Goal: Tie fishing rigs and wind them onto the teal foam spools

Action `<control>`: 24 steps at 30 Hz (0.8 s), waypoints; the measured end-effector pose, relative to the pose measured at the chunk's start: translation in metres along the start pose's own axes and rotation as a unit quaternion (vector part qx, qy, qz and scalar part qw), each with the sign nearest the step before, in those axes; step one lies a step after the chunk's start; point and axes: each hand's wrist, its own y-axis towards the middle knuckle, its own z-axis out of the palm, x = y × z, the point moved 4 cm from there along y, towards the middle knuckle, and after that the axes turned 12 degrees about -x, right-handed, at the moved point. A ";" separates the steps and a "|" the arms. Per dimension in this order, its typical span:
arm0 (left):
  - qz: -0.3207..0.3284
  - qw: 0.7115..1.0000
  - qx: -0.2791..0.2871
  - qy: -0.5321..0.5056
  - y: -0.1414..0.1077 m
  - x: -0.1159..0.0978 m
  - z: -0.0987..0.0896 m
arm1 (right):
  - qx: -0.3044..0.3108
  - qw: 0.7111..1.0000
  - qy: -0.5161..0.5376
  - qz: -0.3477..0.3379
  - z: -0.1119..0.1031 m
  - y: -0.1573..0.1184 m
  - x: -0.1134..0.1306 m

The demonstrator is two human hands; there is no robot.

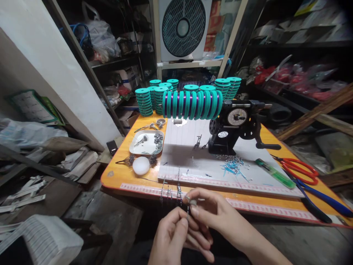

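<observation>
My left hand (172,235) is below the table's front edge, thumb and index finger pinched on the lower end of a thin dark fitting (188,212), its other fingers spread. Close above it, my right hand (213,208) pinches a small grey piece (193,202) beside the fitting's upper end. How the two join is too small to tell. Just left of my fingers, several small metal swivels (178,189) hang at the table edge on thin lines. The lines run up to a row of teal foam spools (193,105) wound with purple line, mounted on a black hand-cranked winder (224,129).
A white tray (132,147) of grey metal bits and a white round lid (141,166) lie left. Blue-white small parts (233,164), a green cutter (275,173), red-handled scissors (300,169) and blue pliers (325,198) lie right. Stacked teal spools (143,103) stand behind; a fan (183,27) beyond.
</observation>
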 end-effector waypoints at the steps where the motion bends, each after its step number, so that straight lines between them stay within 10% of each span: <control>1: -0.005 1.000 0.000 0.001 -0.001 -0.001 0.000 | -0.013 1.000 0.002 0.000 0.000 0.001 0.002; 13: -0.039 0.995 0.029 -0.083 0.002 0.011 -0.005 | -0.045 0.998 0.028 -0.016 -0.001 0.013 0.004; 17: 0.003 0.994 -0.043 0.100 0.001 0.000 -0.011 | -0.056 0.998 -0.017 -0.023 -0.006 0.011 0.007; 21: 0.198 0.881 -0.186 0.387 0.002 -0.050 -0.016 | -0.116 0.972 -0.180 -0.095 -0.015 0.009 0.021; 24: 0.252 0.847 -0.173 0.435 0.019 -0.085 0.001 | -0.153 0.920 -0.304 -0.195 -0.016 0.005 0.037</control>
